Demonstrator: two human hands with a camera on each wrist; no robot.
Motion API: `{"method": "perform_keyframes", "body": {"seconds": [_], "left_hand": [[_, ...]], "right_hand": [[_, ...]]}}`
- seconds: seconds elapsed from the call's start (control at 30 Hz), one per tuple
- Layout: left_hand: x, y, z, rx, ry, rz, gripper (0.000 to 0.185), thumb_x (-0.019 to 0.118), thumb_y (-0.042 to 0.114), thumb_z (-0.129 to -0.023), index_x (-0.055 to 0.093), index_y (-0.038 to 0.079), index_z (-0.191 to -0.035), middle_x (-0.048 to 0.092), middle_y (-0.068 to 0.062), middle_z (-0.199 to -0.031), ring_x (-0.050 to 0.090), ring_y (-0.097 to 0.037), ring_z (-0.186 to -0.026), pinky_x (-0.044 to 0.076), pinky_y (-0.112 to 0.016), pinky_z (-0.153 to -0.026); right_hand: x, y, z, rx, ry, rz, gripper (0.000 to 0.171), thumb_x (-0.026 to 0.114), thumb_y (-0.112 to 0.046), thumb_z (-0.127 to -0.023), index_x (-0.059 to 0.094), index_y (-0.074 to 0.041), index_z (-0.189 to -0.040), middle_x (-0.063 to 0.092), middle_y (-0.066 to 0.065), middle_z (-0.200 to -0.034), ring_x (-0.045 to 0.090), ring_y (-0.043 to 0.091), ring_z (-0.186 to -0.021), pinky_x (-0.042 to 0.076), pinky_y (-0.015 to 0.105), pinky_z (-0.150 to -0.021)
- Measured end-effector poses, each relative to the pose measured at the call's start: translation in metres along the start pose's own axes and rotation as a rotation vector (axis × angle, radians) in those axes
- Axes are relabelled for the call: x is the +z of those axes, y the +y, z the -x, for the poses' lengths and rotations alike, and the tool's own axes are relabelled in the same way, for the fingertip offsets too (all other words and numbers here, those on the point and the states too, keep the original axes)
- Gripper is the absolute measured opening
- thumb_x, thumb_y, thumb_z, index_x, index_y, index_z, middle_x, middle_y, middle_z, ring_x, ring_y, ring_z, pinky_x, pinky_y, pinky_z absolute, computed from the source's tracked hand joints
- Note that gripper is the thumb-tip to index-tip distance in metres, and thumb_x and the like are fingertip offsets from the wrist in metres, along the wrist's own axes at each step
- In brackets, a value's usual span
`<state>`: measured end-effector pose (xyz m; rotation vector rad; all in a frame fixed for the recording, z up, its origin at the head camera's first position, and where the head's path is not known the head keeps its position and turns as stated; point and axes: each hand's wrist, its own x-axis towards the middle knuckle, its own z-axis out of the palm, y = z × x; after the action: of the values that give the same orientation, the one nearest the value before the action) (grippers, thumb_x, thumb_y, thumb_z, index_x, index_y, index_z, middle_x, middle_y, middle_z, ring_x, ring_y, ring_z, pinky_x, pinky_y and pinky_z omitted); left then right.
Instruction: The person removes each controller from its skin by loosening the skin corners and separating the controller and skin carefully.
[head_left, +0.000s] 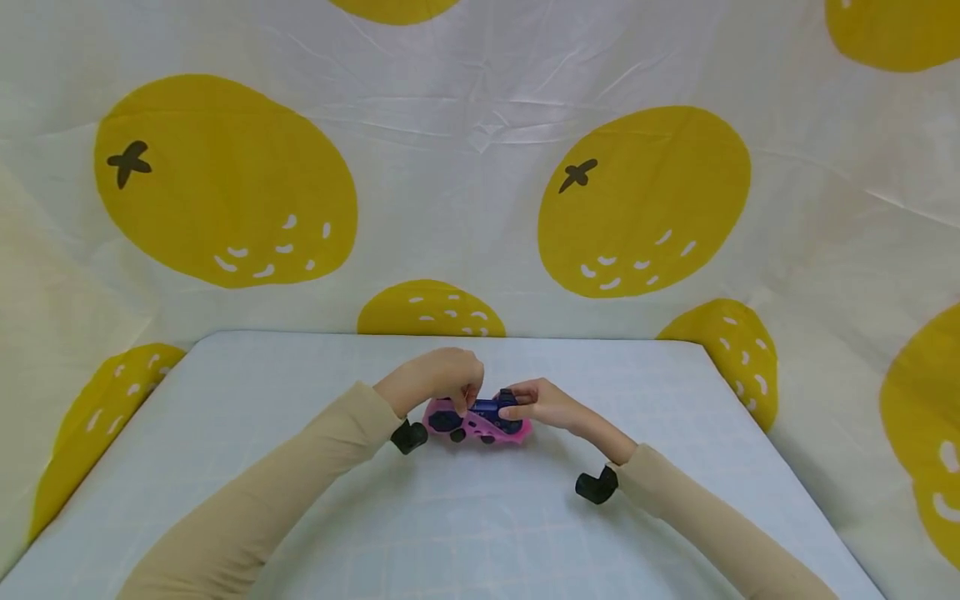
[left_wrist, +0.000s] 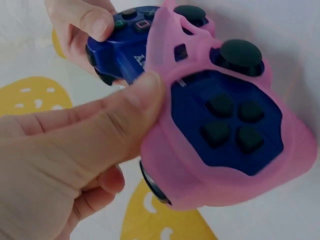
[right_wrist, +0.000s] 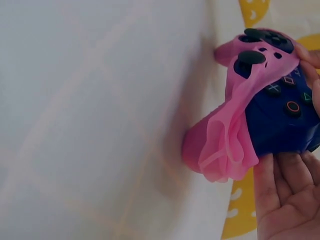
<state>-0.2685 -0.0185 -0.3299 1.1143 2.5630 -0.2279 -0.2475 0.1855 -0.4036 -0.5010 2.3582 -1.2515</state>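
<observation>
A dark blue game controller (left_wrist: 225,155) is partly dressed in a pink silicone cover (left_wrist: 210,190). Around the D-pad half the cover fits closely, while on the other half it is peeled back in folds (right_wrist: 227,150), baring the face buttons. My left hand (head_left: 442,375) pinches the cover's edge near the controller's middle, thumb on the front face. My right hand (head_left: 551,404) grips the bare button end, its thumb on the face and its fingers behind. Both thumbsticks poke through the cover. The controller stands tilted, close over the table.
A white table (head_left: 480,517) with a faint grid pattern lies under both hands. Behind it hangs a pale cloth (head_left: 450,183) printed with large yellow fruit. Black wrist cameras (head_left: 597,486) stick out from both sleeves.
</observation>
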Motion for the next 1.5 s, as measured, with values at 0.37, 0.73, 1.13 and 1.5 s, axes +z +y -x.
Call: {"method": "perform_keyframes", "body": {"seconds": [0.37,0.73,1.13,1.5], "left_hand": [[-0.012,0.012,-0.002,-0.01,-0.124,-0.068,0.005,0.076,0.019,-0.083,0.072,0.016,-0.082,0.063,0.006,-0.077,0.053,-0.011,-0.072,0.052,-0.027,-0.081],[0.007,-0.033,-0.005,0.324,-0.1,0.398,0.009,0.071,0.017,-0.088,0.073,0.016,-0.079,0.065,0.008,-0.077,0.051,-0.005,-0.069,0.05,-0.019,-0.071],[0.01,-0.034,-0.011,0.409,-0.143,0.487,0.009,0.068,0.013,-0.089,0.073,0.009,-0.082,0.06,0.007,-0.072,0.05,-0.005,-0.066,0.049,-0.017,-0.068],[0.004,-0.019,-0.009,0.281,-0.154,0.353,0.009,0.07,0.019,-0.088,0.069,0.015,-0.08,0.061,0.007,-0.074,0.053,-0.005,-0.067,0.05,-0.019,-0.068]], "right_hand": [[-0.001,-0.004,0.003,0.005,-0.001,0.02,0.052,0.064,-0.029,-0.091,0.055,0.003,-0.131,0.069,0.015,-0.116,0.067,0.017,-0.102,0.048,0.043,-0.099],[0.001,-0.002,0.001,-0.014,-0.009,0.03,0.046,0.066,-0.025,-0.089,0.059,0.003,-0.125,0.072,0.012,-0.106,0.064,0.009,-0.087,0.052,0.03,-0.085],[0.004,-0.003,0.005,-0.028,-0.01,0.037,0.038,0.067,-0.022,-0.088,0.063,0.001,-0.118,0.073,0.008,-0.097,0.061,0.007,-0.079,0.049,0.024,-0.077],[0.003,-0.006,0.006,-0.063,-0.027,0.063,0.038,0.066,-0.022,-0.089,0.063,0.0,-0.119,0.073,0.01,-0.099,0.061,0.007,-0.081,0.05,0.022,-0.078]]}}
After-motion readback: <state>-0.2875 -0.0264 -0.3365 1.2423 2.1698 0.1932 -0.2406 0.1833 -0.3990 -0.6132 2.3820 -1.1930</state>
